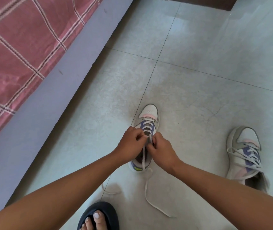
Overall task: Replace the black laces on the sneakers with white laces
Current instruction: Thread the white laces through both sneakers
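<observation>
Both hands, left (130, 143) and right (161, 151), pinching the white lace (143, 157) over the sneaker (146, 130) on the floor (199, 72), seemingly near the top eyelets; uneven pull risking lopsided ends, second sneaker (244, 153) well apart.

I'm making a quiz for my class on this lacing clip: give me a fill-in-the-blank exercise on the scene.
1. Both hands work on the sneaker lying to the ___ of the other sneaker.
2. The lace trailing on the floor is ___.
3. The right hand ___ the lace.

Missing: left; white; pinches
</observation>
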Tool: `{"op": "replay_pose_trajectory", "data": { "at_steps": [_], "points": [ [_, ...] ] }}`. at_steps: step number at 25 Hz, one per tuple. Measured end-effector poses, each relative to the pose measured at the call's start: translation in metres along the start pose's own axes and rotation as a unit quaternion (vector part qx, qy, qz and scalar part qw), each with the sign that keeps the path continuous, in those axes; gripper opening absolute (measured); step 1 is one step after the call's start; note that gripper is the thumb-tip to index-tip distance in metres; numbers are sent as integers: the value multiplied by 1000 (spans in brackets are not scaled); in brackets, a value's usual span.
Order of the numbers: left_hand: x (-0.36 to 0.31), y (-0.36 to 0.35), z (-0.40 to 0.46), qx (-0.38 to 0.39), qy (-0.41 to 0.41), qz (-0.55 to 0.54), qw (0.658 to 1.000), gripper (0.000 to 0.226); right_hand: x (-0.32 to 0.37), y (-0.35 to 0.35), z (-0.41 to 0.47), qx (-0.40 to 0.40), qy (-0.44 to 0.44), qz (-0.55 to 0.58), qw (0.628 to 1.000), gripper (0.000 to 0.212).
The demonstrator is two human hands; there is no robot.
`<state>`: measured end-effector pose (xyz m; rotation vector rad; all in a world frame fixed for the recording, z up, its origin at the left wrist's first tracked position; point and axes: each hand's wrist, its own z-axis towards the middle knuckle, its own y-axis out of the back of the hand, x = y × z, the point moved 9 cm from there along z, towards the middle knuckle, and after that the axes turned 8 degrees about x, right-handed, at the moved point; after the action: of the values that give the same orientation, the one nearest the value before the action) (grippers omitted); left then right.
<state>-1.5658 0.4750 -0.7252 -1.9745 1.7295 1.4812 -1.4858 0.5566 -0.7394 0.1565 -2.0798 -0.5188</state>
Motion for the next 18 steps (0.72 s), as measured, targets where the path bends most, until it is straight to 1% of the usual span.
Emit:
{"op": "replay_pose_trajectory", "data": {
  "at_steps": [2,4,6,8,10,11,12,13,15,17,18],
  "points": [
    [-1,1,-1,25,5,-31,999,20,0,0,-2,-9,-24,19,999,32],
    [-2,7,-3,21,3,-31,999,23,5,-1,-4,1,-15,0,1000,31],
    [-3,15,-9,-3,-10,9,1000,29,10,-1,-11,7,5,-44,999,24],
    [5,20,-16,-5,-12,61,998,30,16,-4,-21,16,19,-131,991,16],
    [22,20,-21,23,19,57,998,28,19,-15,-26,52,1,-234,971,28],
    [29,20,-23,35,35,33,998,27,18,-21,-24,75,-25,-249,965,35],
    [33,22,-23,41,45,5,998,27,15,-25,-21,97,-57,-230,967,37],
    [34,25,-23,43,47,-21,998,28,12,-28,-17,112,-87,-183,973,37],
    [31,32,-21,39,46,-62,996,29,10,-30,-12,115,-120,-31,986,32],
    [31,42,-16,25,50,-105,993,29,10,-23,-15,109,-134,128,977,26],
    [32,47,-14,18,54,-128,990,29,9,-16,-18,107,-140,173,969,24]
  ]
}}
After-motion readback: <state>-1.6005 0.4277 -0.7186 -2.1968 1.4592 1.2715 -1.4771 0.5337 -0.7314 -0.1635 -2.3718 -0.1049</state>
